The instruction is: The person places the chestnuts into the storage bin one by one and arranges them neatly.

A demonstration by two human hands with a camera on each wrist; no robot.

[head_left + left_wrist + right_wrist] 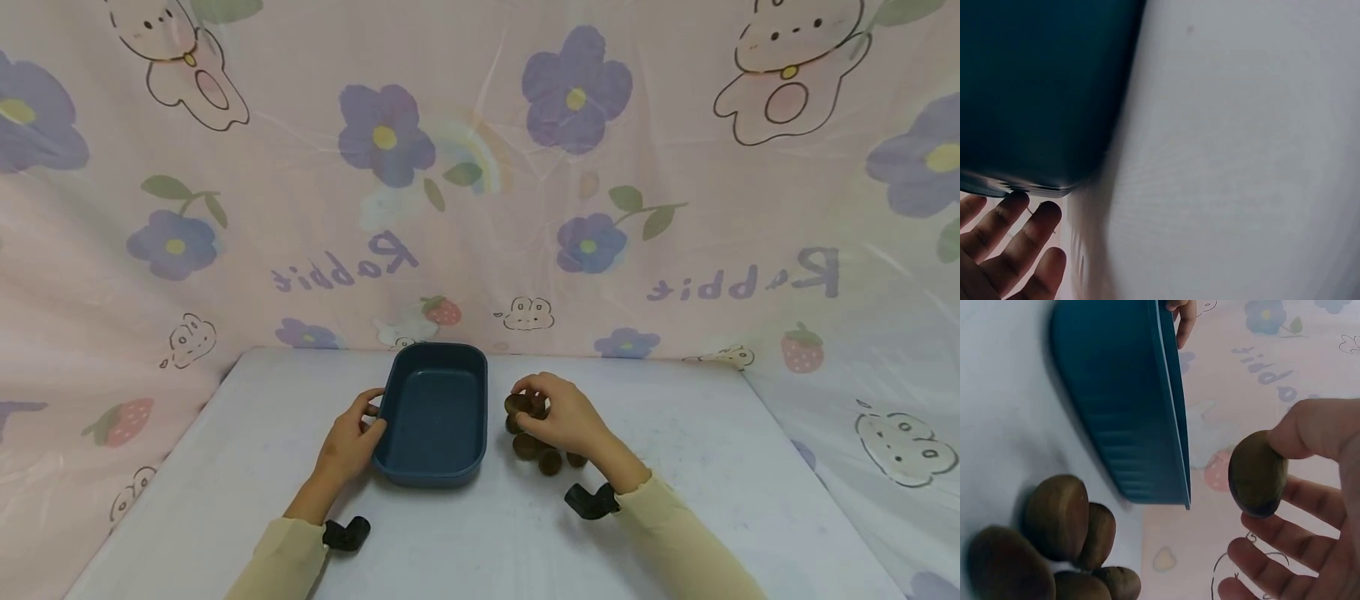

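Note:
A deep dark-blue rectangular plastic box point(431, 480) stands on the white table. My left hand point(348, 445) is at its left side, thumb and fingertips touching near the rim; in the left wrist view its fingers point(1038, 234) are spread by the box wall. To the right of the box, my right hand point(567, 419) is over a small heap of brown chestnuts point(550, 462). Thumb and fingers pinch one chestnut point(1259, 475), clearly raised in the right wrist view. Several other chestnuts point(1057, 515) lie grouped below, some partly hidden by the hand in the head view.
The white table point(465, 550) reaches back to a pink curtain point(480, 208) printed with flowers and rabbits. Black devices point(592, 502) are strapped at both wrists, next to pale yellow sleeves point(682, 533).

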